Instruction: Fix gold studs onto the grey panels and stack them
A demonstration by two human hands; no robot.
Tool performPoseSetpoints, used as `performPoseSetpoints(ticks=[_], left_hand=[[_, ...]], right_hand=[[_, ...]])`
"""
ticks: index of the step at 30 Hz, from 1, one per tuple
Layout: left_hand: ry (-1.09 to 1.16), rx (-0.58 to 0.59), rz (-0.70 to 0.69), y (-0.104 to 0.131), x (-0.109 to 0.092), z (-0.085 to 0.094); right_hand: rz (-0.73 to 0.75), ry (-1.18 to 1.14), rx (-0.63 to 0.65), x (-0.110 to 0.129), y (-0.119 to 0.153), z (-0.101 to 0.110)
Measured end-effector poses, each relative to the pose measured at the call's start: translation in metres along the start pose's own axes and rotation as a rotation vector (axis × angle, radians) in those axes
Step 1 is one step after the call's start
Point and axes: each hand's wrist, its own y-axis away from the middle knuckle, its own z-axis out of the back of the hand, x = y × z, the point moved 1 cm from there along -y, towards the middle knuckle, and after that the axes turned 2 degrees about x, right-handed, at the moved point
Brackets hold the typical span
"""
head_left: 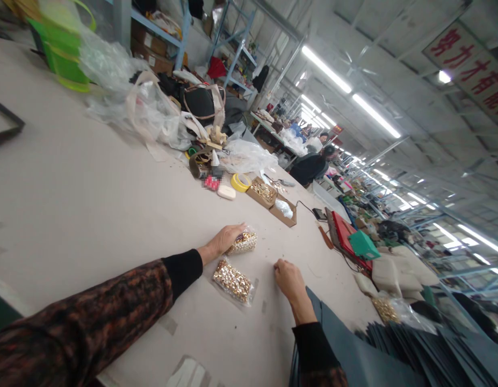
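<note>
My left hand (225,239) grips the near end of a clear plastic bag of small gold-coloured metal pieces (244,243), its fingers closed on the plastic. Just below it, a second clear bag of gold-coloured pieces (232,280) lies flat on the pale table (123,215). To the right, my right hand (289,278) rests low over the tabletop with its fingers curled in. Whatever it may hold is hidden. The exact kind of the metal pieces is too small to tell.
Beyond the hands are two small cardboard boxes (261,192), yellow tape (240,183) and heaped plastic wrap (249,156). Stacked dark sheets (353,355) are at lower right, near a red item (347,231) and a green box (364,245). A green bucket (67,59) stands far left.
</note>
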Motion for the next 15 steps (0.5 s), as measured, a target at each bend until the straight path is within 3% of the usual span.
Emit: performPoseSetpoints(ticks=[15], left_hand=[[0.035,0.005,0.006,0.0,0.0029,-0.0007]], right_hand=[[0.033,0.056,0.045,0.0044,0.0019,0.0047]])
